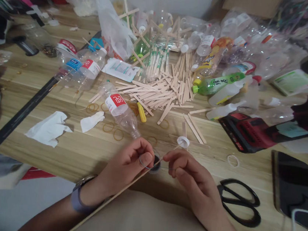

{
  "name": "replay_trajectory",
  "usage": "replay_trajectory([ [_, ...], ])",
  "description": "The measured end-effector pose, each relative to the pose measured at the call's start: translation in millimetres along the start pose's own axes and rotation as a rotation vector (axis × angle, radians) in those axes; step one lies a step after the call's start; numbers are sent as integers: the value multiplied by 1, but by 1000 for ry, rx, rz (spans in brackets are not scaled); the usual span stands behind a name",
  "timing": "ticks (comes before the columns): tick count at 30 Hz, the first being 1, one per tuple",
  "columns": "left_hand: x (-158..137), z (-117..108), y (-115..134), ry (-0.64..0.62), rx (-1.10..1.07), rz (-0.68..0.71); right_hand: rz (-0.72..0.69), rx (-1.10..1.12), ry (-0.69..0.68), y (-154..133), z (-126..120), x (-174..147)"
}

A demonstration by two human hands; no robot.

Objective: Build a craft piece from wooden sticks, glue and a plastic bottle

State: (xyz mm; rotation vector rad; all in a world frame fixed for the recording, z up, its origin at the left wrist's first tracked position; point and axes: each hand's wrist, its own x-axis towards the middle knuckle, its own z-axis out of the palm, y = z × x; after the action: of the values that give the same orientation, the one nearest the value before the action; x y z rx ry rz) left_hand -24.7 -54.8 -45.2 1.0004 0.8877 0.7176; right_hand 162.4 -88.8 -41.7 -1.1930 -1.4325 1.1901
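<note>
while both hands (134, 161) (186, 169) pinch a skewer (123, 191), scissors (240, 203) lie nearby.

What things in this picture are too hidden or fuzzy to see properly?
- Head view: the left hand pinches a small clear ring; its fingers cover most of it.
- The thin stick runs off the bottom edge, so its end is hidden.
- The right hand curls over whatever it grips.
- The bottles at the back are blurred; labels are unreadable.
- The phone is cut by the right edge.

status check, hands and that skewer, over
Left hand pinching a small clear cap on the skewer. Right hand gripping the skewer near its tip. White cap and bottle just beyond.
</note>
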Motion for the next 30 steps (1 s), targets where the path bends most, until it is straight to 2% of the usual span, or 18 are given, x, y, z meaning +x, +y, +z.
replay_trajectory([
  [9, -2, 4, 3, 77, -138, -72, 103, -13, 8, 7, -1, -6],
  [13, -3, 8, 7, 126, -128, -190, 154, -24, -20, 9, -1, -6],
  [22, -8, 12, 13, 74, -316, -424, 293, 192, -59, 12, 8, -2],
  [26, -9, 15, 15, 81, -374, -413, 413, 166, -98, 12, 10, -4],
  [30, -9, 15, 11, 36, -312, -356, 482, 129, -166, 12, 10, -6],
])
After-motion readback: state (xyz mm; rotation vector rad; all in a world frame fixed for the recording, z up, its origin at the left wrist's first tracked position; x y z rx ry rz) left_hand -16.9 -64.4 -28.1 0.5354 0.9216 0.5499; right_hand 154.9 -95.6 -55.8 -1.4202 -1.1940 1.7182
